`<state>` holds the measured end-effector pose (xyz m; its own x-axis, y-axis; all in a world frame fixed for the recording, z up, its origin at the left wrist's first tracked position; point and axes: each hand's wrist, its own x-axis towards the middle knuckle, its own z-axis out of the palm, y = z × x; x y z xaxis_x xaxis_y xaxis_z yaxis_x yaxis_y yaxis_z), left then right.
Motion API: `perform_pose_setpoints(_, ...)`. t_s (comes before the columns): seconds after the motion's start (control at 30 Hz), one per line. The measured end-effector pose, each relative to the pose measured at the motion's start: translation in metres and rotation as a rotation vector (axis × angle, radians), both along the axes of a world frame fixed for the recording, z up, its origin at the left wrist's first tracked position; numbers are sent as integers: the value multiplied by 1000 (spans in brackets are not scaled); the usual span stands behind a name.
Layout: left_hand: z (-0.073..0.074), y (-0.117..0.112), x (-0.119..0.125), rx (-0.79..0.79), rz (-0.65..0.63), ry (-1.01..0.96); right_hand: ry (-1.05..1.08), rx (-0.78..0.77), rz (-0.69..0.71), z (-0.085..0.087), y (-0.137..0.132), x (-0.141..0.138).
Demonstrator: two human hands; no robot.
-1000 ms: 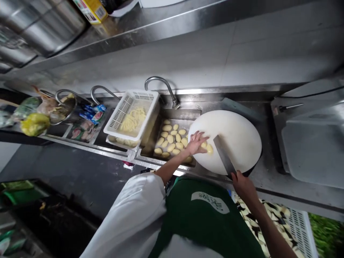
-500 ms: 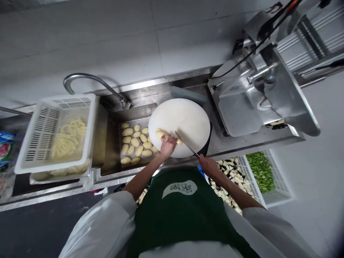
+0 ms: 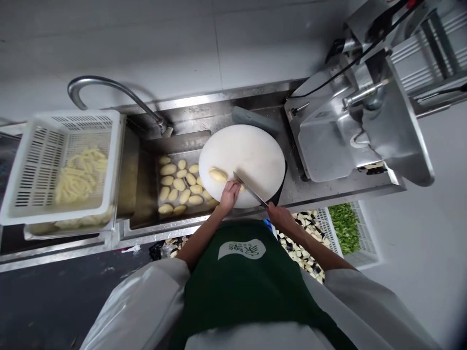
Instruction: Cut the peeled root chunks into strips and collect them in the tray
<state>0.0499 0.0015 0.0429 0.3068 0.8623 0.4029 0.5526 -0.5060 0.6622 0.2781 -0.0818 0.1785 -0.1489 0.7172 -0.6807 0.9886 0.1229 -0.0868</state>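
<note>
A round white cutting board [image 3: 251, 155] lies on the steel counter beside the sink. My left hand [image 3: 229, 194] is curled at the board's near edge, pressing down on a piece of peeled potato that barely shows at its right side. My right hand [image 3: 278, 217] grips the handle of a cleaver [image 3: 248, 189], whose blade rests against that potato next to my left fingers. Another peeled potato [image 3: 217, 175] lies loose on the board just beyond my left hand.
A steel sink [image 3: 146, 194] holds several peeled potatoes [image 3: 178, 187] under a curved tap [image 3: 109, 90]. A white slotted basket [image 3: 32, 165] with potato strips sits to the left. A metal slicer [image 3: 350, 126] stands at the right. Baskets of cut aubergine [image 3: 302, 243] and chopped greens [image 3: 346, 226] are below the counter.
The view swung right and upward over the last second, then shifted slightly. My left hand slid off one potato, now lying loose, and the cleaver meets the piece under my fingers.
</note>
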Motion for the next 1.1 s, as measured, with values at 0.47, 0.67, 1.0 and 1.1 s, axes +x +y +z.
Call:
perform_pose_setpoints(0.47, -14, -6, -7, 27, -25, -13, 30, 33, 38, 2, -3, -3)
perform_pose_setpoints(0.67, -17, -5, -1, 37, -30, -53, 7, -28, 7, 2, 4, -5)
perform_pose_setpoints(1.0, 27, 22, -85, -47, 501, -184, 67, 13, 20, 21, -14, 3)
perform_pose_setpoints(1.1, 27, 41, -101, -155, 350, -92, 74, -14, 16, 7, -16, 1)
